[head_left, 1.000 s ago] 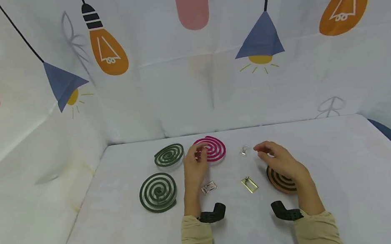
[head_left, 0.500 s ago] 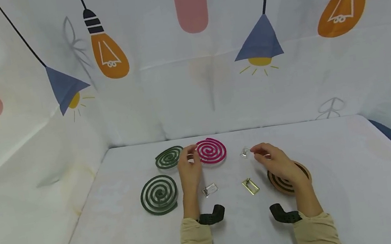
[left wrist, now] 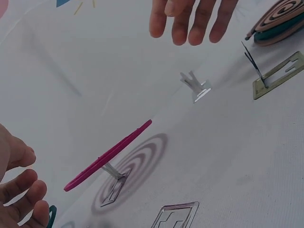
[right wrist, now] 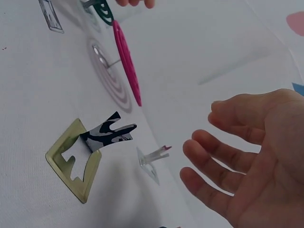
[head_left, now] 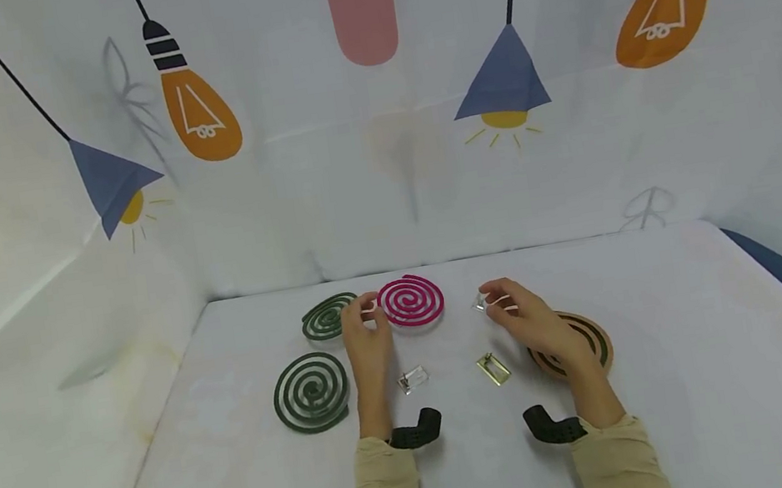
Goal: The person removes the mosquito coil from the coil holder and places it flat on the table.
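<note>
A pink mosquito coil (left wrist: 109, 156) sits raised on a small metal stand, its shadow on the table below. My left hand (head_left: 368, 347) is just left of it with nothing between the loosely curled fingers, overlapping the rear green mosquito coil (head_left: 321, 322) in the head view. At the back right stands a small silver coil stand (left wrist: 195, 87) with its prongs up and no coil on it. Close above that stand is my right hand (head_left: 539, 330), fingers loosely bent and holding nothing; it partly hides a brown mosquito coil (head_left: 600, 341) in the head view.
A gold coil stand (right wrist: 109, 134) with upright prongs lies front right of the pink coil. Another silver stand (head_left: 414, 379) lies nearer me, flat on the white table (head_left: 486, 474). To the left is a second green coil (head_left: 312, 390). A printed cloth hangs behind.
My left hand has drawn left, off the pink coil it overlapped, which stays on its stand. The right hand has moved slightly left, over the rear silver stand. The head view has turned a little.
</note>
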`<state>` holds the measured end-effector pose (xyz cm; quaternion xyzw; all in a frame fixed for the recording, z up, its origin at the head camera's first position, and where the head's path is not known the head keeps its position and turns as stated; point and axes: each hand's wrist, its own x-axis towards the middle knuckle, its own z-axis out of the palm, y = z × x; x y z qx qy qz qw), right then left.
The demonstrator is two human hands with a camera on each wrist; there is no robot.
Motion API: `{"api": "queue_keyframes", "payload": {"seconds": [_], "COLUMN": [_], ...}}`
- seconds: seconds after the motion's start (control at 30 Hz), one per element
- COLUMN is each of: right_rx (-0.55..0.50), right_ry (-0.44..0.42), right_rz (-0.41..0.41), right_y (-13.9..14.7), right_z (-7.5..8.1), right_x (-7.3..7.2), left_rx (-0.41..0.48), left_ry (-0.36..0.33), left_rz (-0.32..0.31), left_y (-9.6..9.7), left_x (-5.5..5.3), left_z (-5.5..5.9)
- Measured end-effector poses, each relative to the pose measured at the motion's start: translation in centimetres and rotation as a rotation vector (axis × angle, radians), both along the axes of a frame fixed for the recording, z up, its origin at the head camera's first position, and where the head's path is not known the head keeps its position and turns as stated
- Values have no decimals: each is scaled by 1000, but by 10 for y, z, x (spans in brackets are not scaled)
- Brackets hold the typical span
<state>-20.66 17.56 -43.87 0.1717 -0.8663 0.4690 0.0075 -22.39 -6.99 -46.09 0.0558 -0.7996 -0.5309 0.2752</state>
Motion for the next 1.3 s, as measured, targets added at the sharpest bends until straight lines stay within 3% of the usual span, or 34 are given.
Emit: {"api": "queue_keyframes", "payload": {"seconds": [0.23,0.53,0.73,0.9,1.13,1.3], "right_rx": [-24,-47,-76,-81,-104,-152], "right_ry": [-10,-45,-86,-89,-174,-254], "right_rz": [-2,23,33,45,16,-34], "right_y": [-3,-12,-21,-25,-34,-43], "right_z": [2,-4,-4,-11,-13,-16], "right_x": [-2,-2,4,0,-6,-12], "left_rx": [23,15,-6,11,27,92], "left_ry": [-30,-107,-123,-134,-178,-245], "left_rz": [-8,9,10,11,-59,-136], "left_y": [2,-1,-2,-2,-2,-4], "left_x": [-5,2,5,6,2,0], "left_z": [2,3,-2,-3,-5,-6]}}
